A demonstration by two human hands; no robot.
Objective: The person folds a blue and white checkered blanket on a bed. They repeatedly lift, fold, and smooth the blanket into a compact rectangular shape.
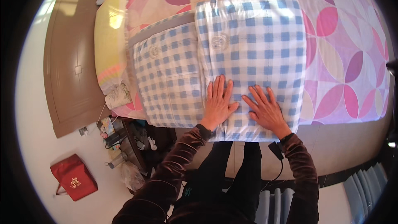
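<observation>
A folded blue-and-white checked cloth, perhaps a quilt or mat (264,46), lies on the bed at its near edge. My left hand (218,102) rests palm down on its lower left part, fingers pointing away from me. On its lower right part my right hand (264,109) lies flat, fingers spread. Neither hand grips anything. Beside it on the left, partly under its edge, is another checked fabric piece (168,77) with a grey border. Both bear a round embossed mark, the nearer one seemingly under a shiny surface.
Patterned bedding (335,53) covers the bed. At left are a yellow pillow or folded cloth (110,46), a small rolled cloth (118,96) and the brown headboard (71,53). A cluttered bedside stand (133,143) and a red bag (74,177) are at lower left. Blue-grey ribbed objects (365,189) stand at lower right.
</observation>
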